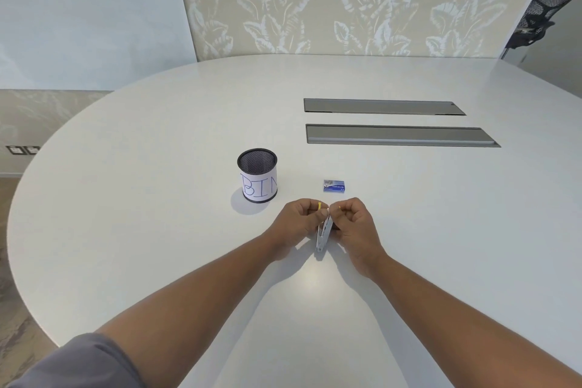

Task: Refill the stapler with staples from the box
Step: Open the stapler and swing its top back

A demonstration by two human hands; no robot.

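Note:
A small white stapler [323,234] is held between both my hands just above the white table [157,198], its long axis pointing away from me. My left hand [299,220] grips its left side and my right hand [356,224] grips its right side, fingers curled at the far end where small yellow parts show. Whether the stapler is open I cannot tell. A small blue staple box [335,185] lies flat on the table just beyond my hands, its left end slid open.
A black mesh cup [257,175] with a paper label reading BIN stands left of the box. Two grey recessed cable hatches [396,135] sit further back on the right. A black office chair [541,16] is at the far right.

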